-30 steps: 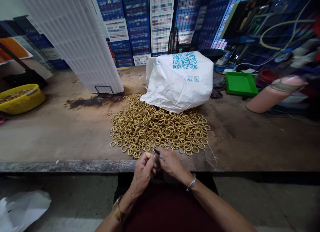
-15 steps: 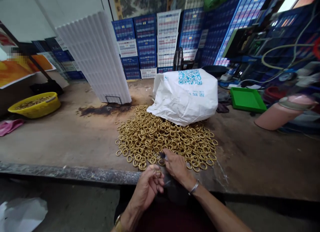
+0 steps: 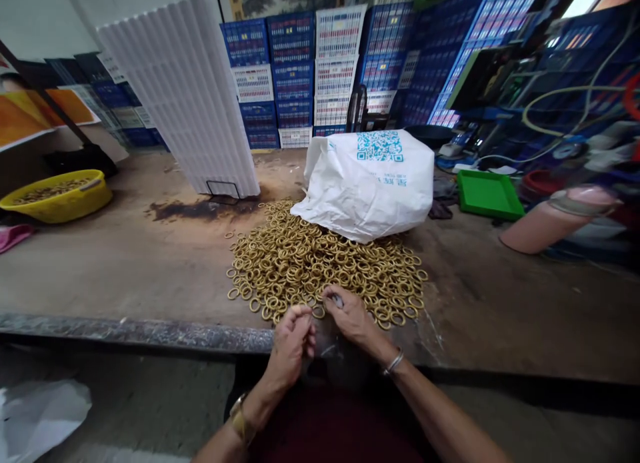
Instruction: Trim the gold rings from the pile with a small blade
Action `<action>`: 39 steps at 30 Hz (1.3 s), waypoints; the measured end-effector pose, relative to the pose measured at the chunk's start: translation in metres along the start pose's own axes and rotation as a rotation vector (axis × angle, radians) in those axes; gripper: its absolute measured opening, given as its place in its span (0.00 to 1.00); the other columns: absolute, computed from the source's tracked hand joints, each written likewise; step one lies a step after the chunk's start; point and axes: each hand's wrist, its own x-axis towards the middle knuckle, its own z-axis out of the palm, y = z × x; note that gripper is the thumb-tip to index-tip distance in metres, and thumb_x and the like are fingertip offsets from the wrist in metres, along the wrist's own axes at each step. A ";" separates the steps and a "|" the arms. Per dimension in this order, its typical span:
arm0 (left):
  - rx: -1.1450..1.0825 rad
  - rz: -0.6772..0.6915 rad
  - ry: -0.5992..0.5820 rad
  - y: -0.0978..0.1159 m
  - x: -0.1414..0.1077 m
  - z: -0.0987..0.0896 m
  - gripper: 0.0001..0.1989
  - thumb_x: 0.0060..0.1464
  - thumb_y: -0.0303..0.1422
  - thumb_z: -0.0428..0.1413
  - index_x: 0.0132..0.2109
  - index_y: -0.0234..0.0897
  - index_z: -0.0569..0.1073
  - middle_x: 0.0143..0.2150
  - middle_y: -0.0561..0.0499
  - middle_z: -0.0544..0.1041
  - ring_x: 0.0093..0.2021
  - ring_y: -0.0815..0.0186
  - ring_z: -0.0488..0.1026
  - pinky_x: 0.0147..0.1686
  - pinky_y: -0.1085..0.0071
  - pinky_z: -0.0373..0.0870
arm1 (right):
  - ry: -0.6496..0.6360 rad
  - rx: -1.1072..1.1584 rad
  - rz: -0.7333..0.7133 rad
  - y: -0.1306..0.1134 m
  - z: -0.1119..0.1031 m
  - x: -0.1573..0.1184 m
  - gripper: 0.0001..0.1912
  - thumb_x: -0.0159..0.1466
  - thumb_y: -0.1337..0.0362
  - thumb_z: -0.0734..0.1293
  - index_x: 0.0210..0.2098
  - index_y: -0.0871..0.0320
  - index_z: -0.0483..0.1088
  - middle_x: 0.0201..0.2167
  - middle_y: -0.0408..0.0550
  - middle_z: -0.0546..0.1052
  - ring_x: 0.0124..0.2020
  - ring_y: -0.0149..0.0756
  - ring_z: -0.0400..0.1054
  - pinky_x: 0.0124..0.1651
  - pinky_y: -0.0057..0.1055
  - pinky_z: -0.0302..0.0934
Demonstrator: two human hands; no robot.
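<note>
A wide pile of brass-coloured rings (image 3: 320,260) lies on the worktable in front of me. At its near edge my left hand (image 3: 294,343) is closed, fingertips pressed together; what they pinch is hidden. Just to the right, my right hand (image 3: 353,320) is closed around a small grey tool (image 3: 339,302), of which only a bit shows between thumb and fingers. The two hands are close together but apart. Behind the rings lies a white woven sack (image 3: 370,190) on its side, its mouth toward the pile.
A yellow basin (image 3: 60,196) of similar pieces stands at the left. White corrugated sheets (image 3: 185,96) lean upright in a wire stand (image 3: 223,188). To the right are a green tray (image 3: 490,195) and a pink bottle (image 3: 555,220). Blue and white crates (image 3: 293,76) are stacked behind the table (image 3: 125,270).
My left hand has turned over and moved up toward the pile; the ring seen in its fingers is out of sight. The tool's dark tip in my right hand no longer shows.
</note>
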 end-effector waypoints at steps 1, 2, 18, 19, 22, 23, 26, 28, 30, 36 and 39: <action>0.093 0.052 0.032 0.002 0.000 0.001 0.18 0.47 0.42 0.55 0.42 0.37 0.65 0.22 0.58 0.66 0.18 0.75 0.61 0.15 0.80 0.54 | -0.029 0.075 0.017 -0.005 -0.003 -0.002 0.08 0.59 0.63 0.57 0.29 0.58 0.66 0.22 0.40 0.66 0.23 0.27 0.59 0.28 0.22 0.53; 0.176 0.093 0.048 0.003 0.000 0.001 0.19 0.48 0.42 0.54 0.44 0.36 0.65 0.21 0.58 0.65 0.17 0.75 0.60 0.15 0.80 0.54 | -0.061 0.136 0.041 -0.009 -0.005 -0.003 0.07 0.58 0.63 0.58 0.28 0.58 0.65 0.21 0.39 0.65 0.23 0.26 0.57 0.27 0.22 0.52; 0.491 0.323 0.047 -0.001 0.002 -0.003 0.08 0.51 0.36 0.52 0.32 0.36 0.69 0.20 0.57 0.64 0.19 0.73 0.59 0.22 0.77 0.57 | -0.151 0.692 0.379 -0.021 0.009 -0.019 0.12 0.53 0.55 0.62 0.25 0.58 0.60 0.13 0.32 0.57 0.12 0.19 0.47 0.14 0.18 0.43; 0.485 0.318 0.050 -0.002 0.001 -0.003 0.08 0.51 0.37 0.52 0.32 0.36 0.69 0.20 0.57 0.63 0.19 0.73 0.59 0.22 0.77 0.57 | -0.146 0.711 0.393 -0.021 0.010 -0.019 0.13 0.53 0.54 0.62 0.25 0.58 0.59 0.13 0.32 0.57 0.12 0.19 0.46 0.14 0.18 0.43; 0.455 0.300 0.046 -0.003 -0.002 -0.001 0.09 0.50 0.38 0.52 0.32 0.36 0.69 0.19 0.57 0.63 0.19 0.73 0.59 0.22 0.77 0.57 | -0.143 0.753 0.435 -0.017 0.014 -0.020 0.15 0.53 0.52 0.62 0.27 0.58 0.58 0.14 0.32 0.60 0.11 0.18 0.47 0.13 0.18 0.42; 0.441 0.291 0.041 -0.003 -0.002 -0.001 0.09 0.50 0.38 0.52 0.31 0.36 0.69 0.20 0.57 0.64 0.19 0.73 0.59 0.22 0.77 0.58 | -0.147 0.757 0.442 -0.016 0.014 -0.020 0.15 0.53 0.52 0.62 0.28 0.58 0.59 0.15 0.32 0.61 0.11 0.18 0.47 0.13 0.18 0.42; 0.389 0.246 0.024 -0.002 -0.003 0.001 0.10 0.50 0.38 0.53 0.31 0.35 0.69 0.22 0.56 0.67 0.19 0.74 0.60 0.21 0.78 0.58 | -0.167 0.747 0.427 -0.013 0.016 -0.019 0.16 0.54 0.51 0.62 0.27 0.59 0.60 0.15 0.34 0.63 0.11 0.19 0.49 0.13 0.18 0.42; 0.361 0.207 0.004 0.000 -0.003 0.001 0.10 0.49 0.39 0.53 0.32 0.35 0.69 0.23 0.55 0.68 0.19 0.75 0.60 0.20 0.78 0.58 | -0.155 0.734 0.407 -0.013 0.018 -0.019 0.16 0.53 0.51 0.62 0.25 0.59 0.60 0.16 0.35 0.64 0.11 0.19 0.50 0.13 0.19 0.43; 0.345 0.162 -0.026 0.001 -0.004 0.001 0.11 0.49 0.40 0.53 0.32 0.35 0.69 0.23 0.55 0.68 0.19 0.75 0.60 0.19 0.79 0.57 | -0.127 0.703 0.404 -0.013 0.018 -0.018 0.16 0.53 0.51 0.62 0.25 0.59 0.61 0.15 0.36 0.64 0.11 0.20 0.50 0.13 0.20 0.43; 0.275 0.063 -0.085 -0.003 -0.002 -0.004 0.15 0.52 0.43 0.49 0.29 0.35 0.66 0.19 0.57 0.64 0.16 0.77 0.57 0.16 0.80 0.53 | -0.048 0.546 0.373 -0.016 0.018 -0.014 0.10 0.53 0.58 0.62 0.23 0.59 0.62 0.12 0.34 0.60 0.13 0.21 0.49 0.16 0.21 0.44; 0.220 0.035 -0.097 -0.006 -0.002 -0.006 0.14 0.51 0.43 0.51 0.29 0.35 0.65 0.20 0.57 0.65 0.16 0.77 0.57 0.16 0.80 0.53 | -0.057 0.537 0.354 -0.018 0.016 -0.014 0.10 0.53 0.58 0.62 0.22 0.59 0.62 0.12 0.34 0.59 0.14 0.22 0.49 0.17 0.21 0.44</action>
